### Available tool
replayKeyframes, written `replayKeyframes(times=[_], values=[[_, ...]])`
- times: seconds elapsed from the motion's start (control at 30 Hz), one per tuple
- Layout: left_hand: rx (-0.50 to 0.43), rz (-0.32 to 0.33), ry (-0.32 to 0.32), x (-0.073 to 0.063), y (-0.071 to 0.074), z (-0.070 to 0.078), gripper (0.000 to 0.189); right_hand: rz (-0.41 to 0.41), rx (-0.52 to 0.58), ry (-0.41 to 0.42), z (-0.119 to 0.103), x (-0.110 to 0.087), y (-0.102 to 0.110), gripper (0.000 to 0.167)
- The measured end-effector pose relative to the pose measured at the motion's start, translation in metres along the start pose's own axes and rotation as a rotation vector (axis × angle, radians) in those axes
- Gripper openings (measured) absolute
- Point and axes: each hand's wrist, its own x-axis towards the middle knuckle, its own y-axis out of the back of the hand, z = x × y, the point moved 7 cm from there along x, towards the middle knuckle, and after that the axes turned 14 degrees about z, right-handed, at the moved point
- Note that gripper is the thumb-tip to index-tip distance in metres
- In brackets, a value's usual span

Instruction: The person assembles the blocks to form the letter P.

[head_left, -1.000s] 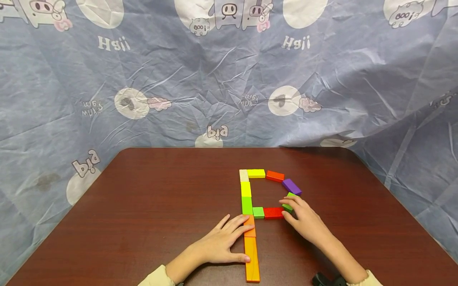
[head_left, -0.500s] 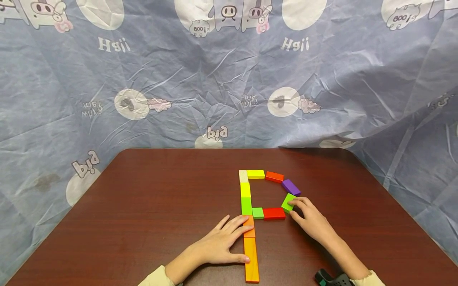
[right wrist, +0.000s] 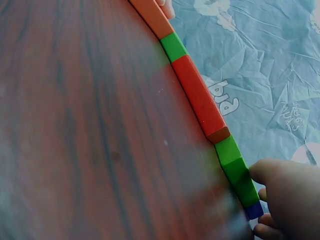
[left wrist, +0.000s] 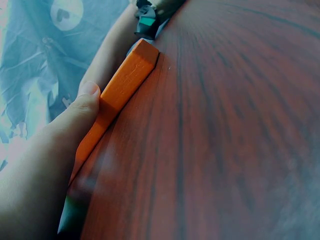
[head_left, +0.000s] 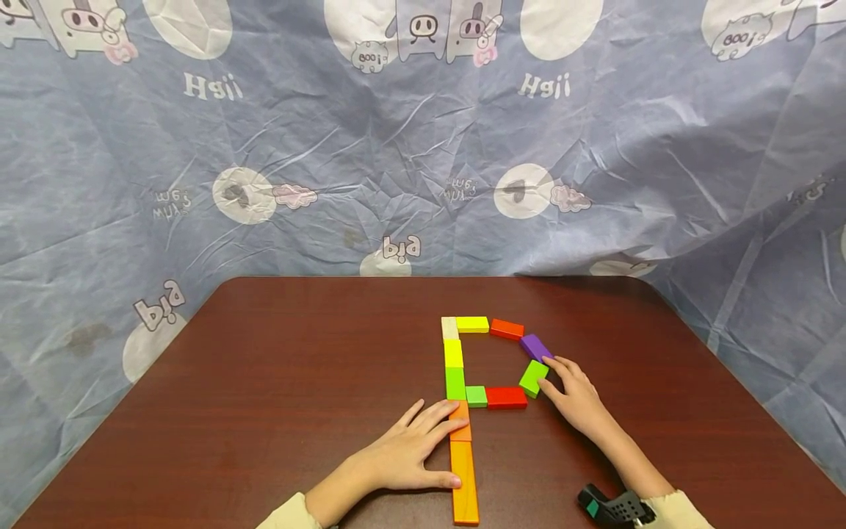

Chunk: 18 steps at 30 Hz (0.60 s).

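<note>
In the head view, my left hand [head_left: 403, 454] is spread over the lower part of the block outline. Its fingertips rest on an orange block [head_left: 460, 430], and the thumb touches the side of a longer orange block [head_left: 465, 499]. To the right, my right hand [head_left: 578, 397] has its thumb at the edge of a light green block [head_left: 534, 378] and a finger at the lower end of a purple block [head_left: 535, 347]. The right wrist view shows the thumb against the green block [right wrist: 239, 175]; the other fingertips are partly hidden behind it.
Flat blocks continue the outline: red [head_left: 506, 397], small green [head_left: 476, 397], green [head_left: 455, 383], yellow-green [head_left: 453, 353], pale wood [head_left: 449, 328], yellow [head_left: 472, 325] and orange-red [head_left: 507, 329]. A dark wooden table [head_left: 297, 353] lies beneath, with a patterned cloth [head_left: 344, 147] behind.
My right hand has let go of the light green block, which now lies turned between the red and purple blocks. Its finger has moved up to the purple block. The left hand stays put.
</note>
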Motion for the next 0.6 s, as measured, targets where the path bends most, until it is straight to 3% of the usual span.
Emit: replayKeyframes(times=[0.33,0.6], values=[[-0.01,-0.004,0.003,-0.0001,-0.0011,-0.0001,0.075,-0.006,0.01,-0.014,-0.0005,-0.0025,0.0001,0.053],[-0.015,-0.004,0.012,-0.0005,-0.0025,-0.0017,0.075,0.058,0.117,-0.04,0.0006,0.0015,0.007,0.045]])
